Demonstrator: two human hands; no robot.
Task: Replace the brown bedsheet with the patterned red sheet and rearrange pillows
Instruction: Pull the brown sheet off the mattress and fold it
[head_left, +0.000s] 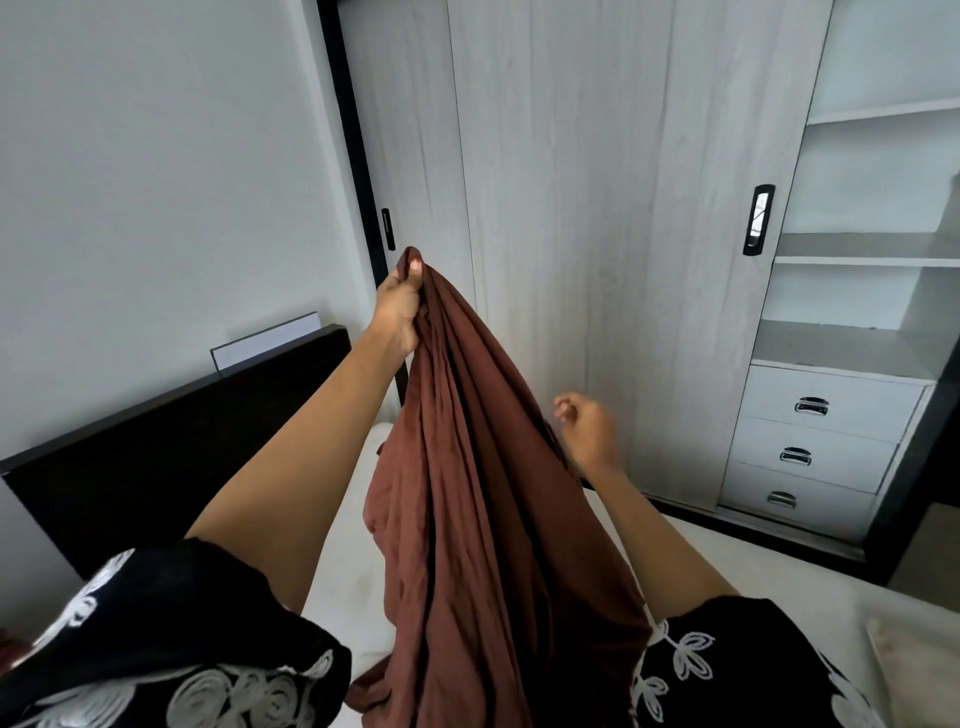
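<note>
The soft, crumpled brown cotton bedsheet (467, 493) hangs in a long bunched column through the middle of my view, its top gathered at about twelve o'clock and its bulk trailing down toward six. My left hand (400, 306) is clenched around that gathered top, thumb pressed over the folds, arm stretched up and forward. My right hand (587, 426) sits at about three o'clock of the sheet, just beside its edge, fingers loosely curled; whether it pinches any cloth I cannot tell.

I judge the fabric light, limp and not slippery. It will sag and drag rather than hold a shape, so I should take it by a bunched handful or along a hem, gathering the loose tail before carrying it off.

Beneath the sheet lies the bare cream mattress (353, 561), so the stripping looks nearly done. A black wooden headboard (171, 441) runs toward nine o'clock. Beyond, from twelve to two o'clock, stands a pale grey wood-grain sliding wardrobe (597, 208) with white drawers (821, 452).
</note>
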